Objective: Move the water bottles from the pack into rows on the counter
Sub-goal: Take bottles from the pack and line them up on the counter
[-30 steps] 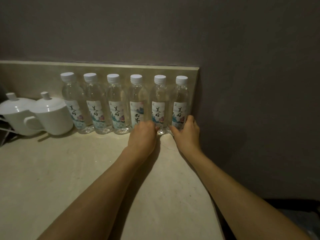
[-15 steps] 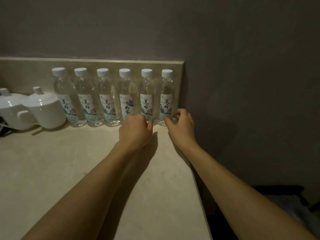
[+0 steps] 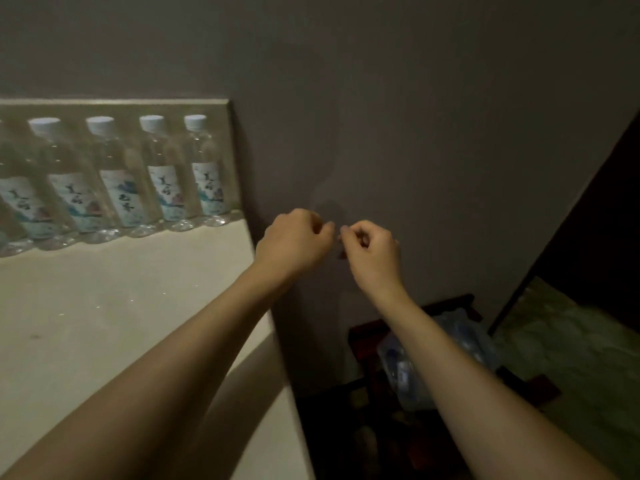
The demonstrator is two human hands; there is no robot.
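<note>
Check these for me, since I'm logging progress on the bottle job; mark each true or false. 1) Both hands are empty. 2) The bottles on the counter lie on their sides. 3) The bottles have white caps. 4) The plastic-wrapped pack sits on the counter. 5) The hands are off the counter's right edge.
1) True: the left hand and the right hand are loosely curled and hold no bottle.
2) False: the water bottles stand upright in a row against the backsplash.
3) True.
4) False: the pack rests on dark furniture below and to the right of the counter.
5) True: both are in front of the grey wall.
</note>
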